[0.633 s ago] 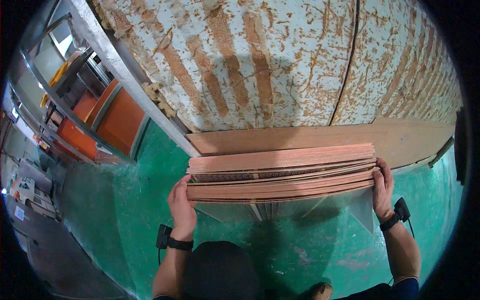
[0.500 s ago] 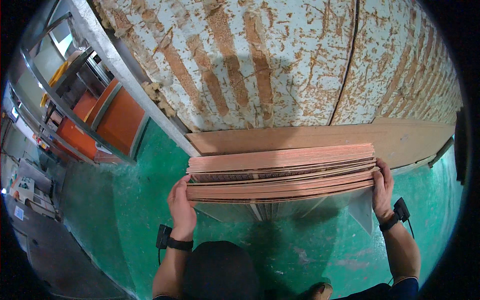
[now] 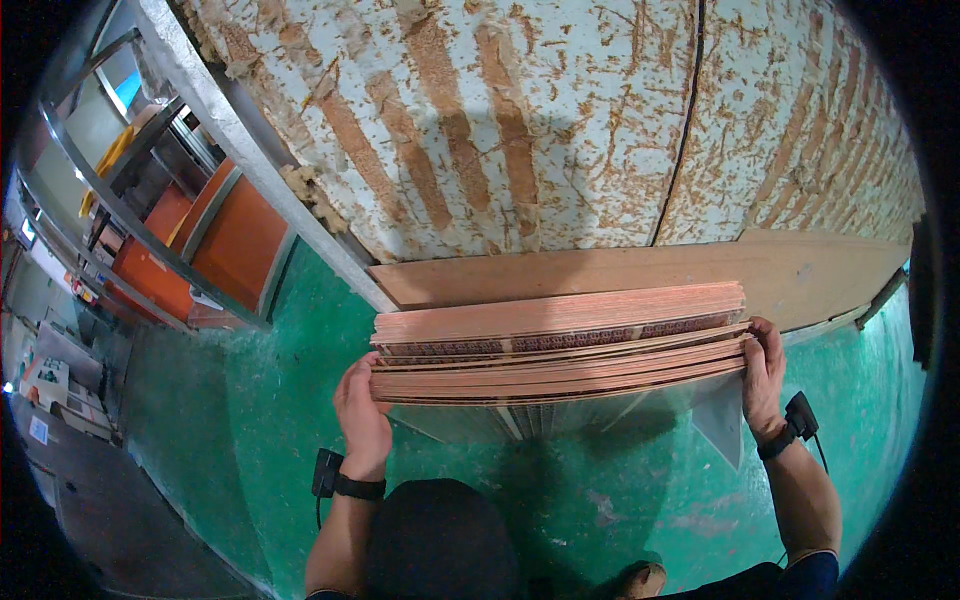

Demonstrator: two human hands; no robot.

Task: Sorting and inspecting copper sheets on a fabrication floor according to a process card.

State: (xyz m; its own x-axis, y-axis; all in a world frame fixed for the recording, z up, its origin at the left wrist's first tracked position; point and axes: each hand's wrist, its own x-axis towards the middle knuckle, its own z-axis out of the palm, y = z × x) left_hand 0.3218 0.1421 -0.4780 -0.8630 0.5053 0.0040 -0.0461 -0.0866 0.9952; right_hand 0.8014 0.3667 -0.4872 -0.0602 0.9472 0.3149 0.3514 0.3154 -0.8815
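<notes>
A stack of thin boards [image 3: 560,380] with pinkish edges stands on edge in front of me. My left hand [image 3: 361,415] grips the left end of its nearer bundle, with the thumb and fingers at the top corner. At the opposite end, my right hand [image 3: 764,385] is closed round the same bundle's right edge. A rear bundle of boards [image 3: 560,312] stands behind, parted from the nearer one by a narrow gap at the top. A patterned dark board face [image 3: 570,342] shows in that gap. The lower ends of the boards are partly hidden.
Behind the stack rises a worn, peeling pale wall panel [image 3: 590,140] with a brown board [image 3: 830,275] along its foot. A metal post [image 3: 265,160] stands to the left, near a rack with orange panels [image 3: 235,235]. The floor [image 3: 620,520] is green.
The gap between the two bundles has widened, showing more of the patterned board face. Both hands keep their hold at the ends of the nearer bundle.
</notes>
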